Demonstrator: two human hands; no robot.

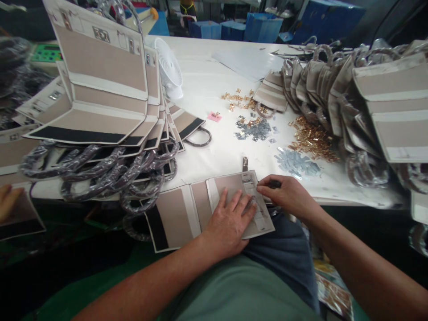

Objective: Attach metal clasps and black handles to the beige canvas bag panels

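A beige handbag panel [202,203] with white bands and a black end strip lies in front of me, partly over the table edge and my lap. My left hand [229,218] rests flat on it, fingers spread, beside a row of small metal fittings [248,180]. At the panel's right edge my right hand [284,191] is closed in a pinch around a small dark object [274,183], whose kind I cannot make out. Just beyond the panel lies a small metal piece [245,163] on the table.
Stacked bag panels [107,102] with plastic-wrapped handles stand at the left, more bag panels [388,107] at the right. Gold clasps [312,140], grey plates [256,129] and silver strips [296,162] lie in piles. A white fan [169,67] stands behind. Another person's hand [8,200] shows far left.
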